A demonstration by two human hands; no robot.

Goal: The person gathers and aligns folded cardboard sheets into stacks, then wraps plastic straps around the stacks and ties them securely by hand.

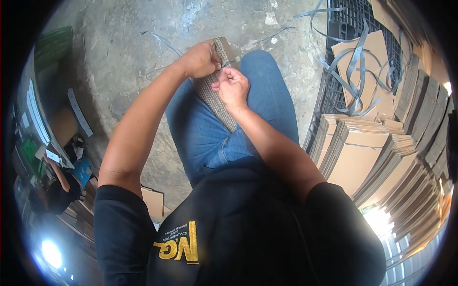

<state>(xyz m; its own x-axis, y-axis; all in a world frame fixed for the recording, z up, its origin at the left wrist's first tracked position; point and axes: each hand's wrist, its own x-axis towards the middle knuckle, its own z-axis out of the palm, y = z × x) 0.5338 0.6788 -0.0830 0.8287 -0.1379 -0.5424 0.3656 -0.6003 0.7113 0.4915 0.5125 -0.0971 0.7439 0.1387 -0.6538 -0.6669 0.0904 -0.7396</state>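
A bundle of flat corrugated cardboard [214, 97] stands on edge between my knees, its fluted edges facing up. Near its far end my left hand [202, 59] is closed, thumb and fingertips pinching a thin grey plastic strap [229, 63] that crosses the bundle. My right hand [232, 88] meets it there, fingers curled and pinched at the same strap, just on the near side. The fingers partly cover the strap, so I cannot see whether it is knotted.
Loose grey straps [355, 71] lie over a cardboard sheet on a black plastic pallet [350, 14] at the right. Tied cardboard stacks [358, 143] stand below it. Strap pieces [164, 42] are on the concrete floor [129, 52]. Another person [59, 190] is at the far left.
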